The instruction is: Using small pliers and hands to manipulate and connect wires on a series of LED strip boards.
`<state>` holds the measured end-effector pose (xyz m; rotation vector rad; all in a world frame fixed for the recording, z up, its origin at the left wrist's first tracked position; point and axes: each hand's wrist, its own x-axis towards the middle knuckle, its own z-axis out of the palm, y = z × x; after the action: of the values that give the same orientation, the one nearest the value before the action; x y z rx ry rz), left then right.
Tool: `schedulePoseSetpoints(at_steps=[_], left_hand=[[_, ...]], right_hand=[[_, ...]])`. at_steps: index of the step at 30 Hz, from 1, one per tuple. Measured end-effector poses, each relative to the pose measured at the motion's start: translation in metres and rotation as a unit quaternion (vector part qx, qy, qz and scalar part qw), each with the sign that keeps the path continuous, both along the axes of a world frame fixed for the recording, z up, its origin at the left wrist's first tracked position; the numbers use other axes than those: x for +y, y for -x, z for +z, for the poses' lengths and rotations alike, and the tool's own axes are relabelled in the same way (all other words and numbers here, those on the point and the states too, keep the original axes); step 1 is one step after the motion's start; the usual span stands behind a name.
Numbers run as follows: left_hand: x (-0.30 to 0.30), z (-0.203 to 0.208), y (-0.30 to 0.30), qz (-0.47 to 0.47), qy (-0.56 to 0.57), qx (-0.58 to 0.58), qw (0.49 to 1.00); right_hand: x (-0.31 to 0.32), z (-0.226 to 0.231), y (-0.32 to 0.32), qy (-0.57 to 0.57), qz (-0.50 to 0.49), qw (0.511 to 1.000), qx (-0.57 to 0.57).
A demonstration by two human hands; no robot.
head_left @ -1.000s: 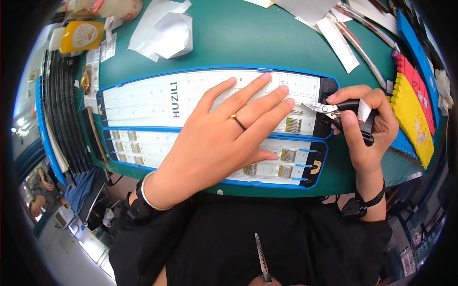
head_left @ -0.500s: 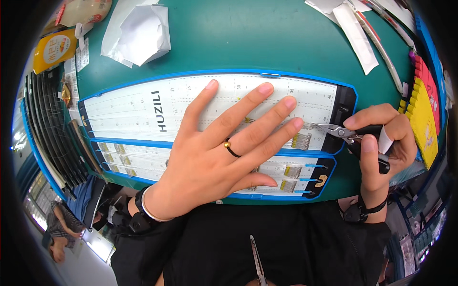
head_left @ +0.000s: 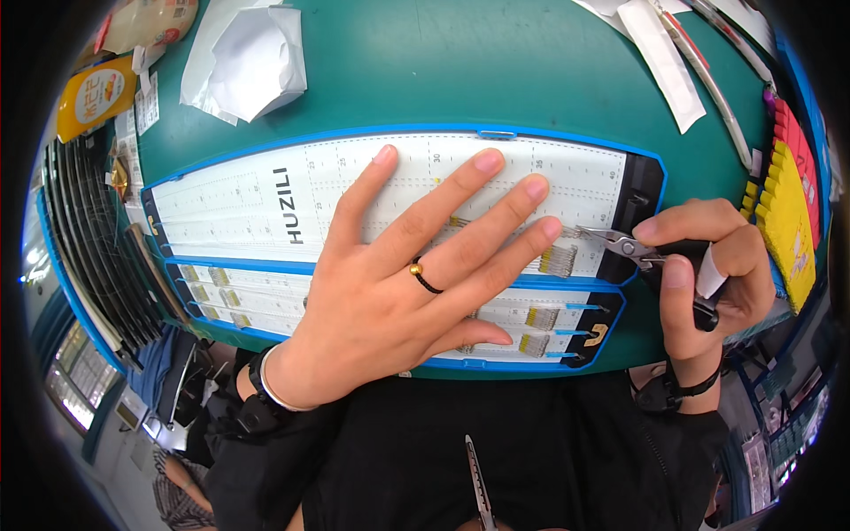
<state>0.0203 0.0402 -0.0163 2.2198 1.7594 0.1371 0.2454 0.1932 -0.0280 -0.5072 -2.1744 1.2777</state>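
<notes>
My left hand (head_left: 390, 257) lies flat, palm down and fingers spread, over the ruled white inside of an opened blue-edged case (head_left: 354, 130). A dark band with a gold bead circles one finger. My right hand (head_left: 722, 265) grips small pliers (head_left: 630, 248) with silver jaws and black handles. The jaw tips point left, at the case's right part, beside my left little finger. Just below them sits a row of fine metal hooks (head_left: 558, 260) with yellowish bindings. More hook bundles (head_left: 542, 319) lie in the case's near half. My left palm hides the middle of the case.
White crumpled paper (head_left: 257, 66) rests on the green mat (head_left: 398, 53) at the far left. A white paper strip (head_left: 662, 66) and a pen-like stick (head_left: 708, 84) lie far right. Yellow foam (head_left: 786, 221) stands at right; dark slats (head_left: 75, 239) at left.
Both hands keep nearly the same pose, and the pliers' tips stay by the hooks. The view has shifted slightly. At lower left, another person has shifted lower in the picture.
</notes>
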Motion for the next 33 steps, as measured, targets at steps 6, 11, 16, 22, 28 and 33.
schedulePoseSetpoints(at_steps=[6, 11, 16, 22, 28, 33], left_hand=[[0.000, 0.002, 0.001, 0.009, 0.013, -0.032, 0.999], [0.001, 0.005, 0.004, 0.011, 0.019, -0.043, 0.999], [0.001, 0.005, 0.006, 0.001, 0.017, -0.040, 0.999], [0.002, 0.008, 0.003, 0.017, 0.041, -0.052, 0.998], [0.003, 0.021, -0.012, 0.003, 0.025, -0.026, 0.999], [0.000, 0.018, -0.013, -0.009, -0.005, -0.014, 1.000]], right_hand=[[-0.005, 0.005, 0.002, 0.040, -0.023, 0.998, -0.030], [-0.007, 0.004, 0.003, 0.057, -0.027, 0.998, -0.024], [-0.009, 0.005, 0.004, 0.051, -0.030, 0.998, -0.013], [-0.001, -0.008, 0.009, 0.011, -0.008, 0.998, 0.055], [-0.005, -0.005, 0.003, -0.004, -0.064, 0.994, 0.089], [-0.008, -0.004, 0.000, 0.106, -0.056, 0.991, 0.055]])
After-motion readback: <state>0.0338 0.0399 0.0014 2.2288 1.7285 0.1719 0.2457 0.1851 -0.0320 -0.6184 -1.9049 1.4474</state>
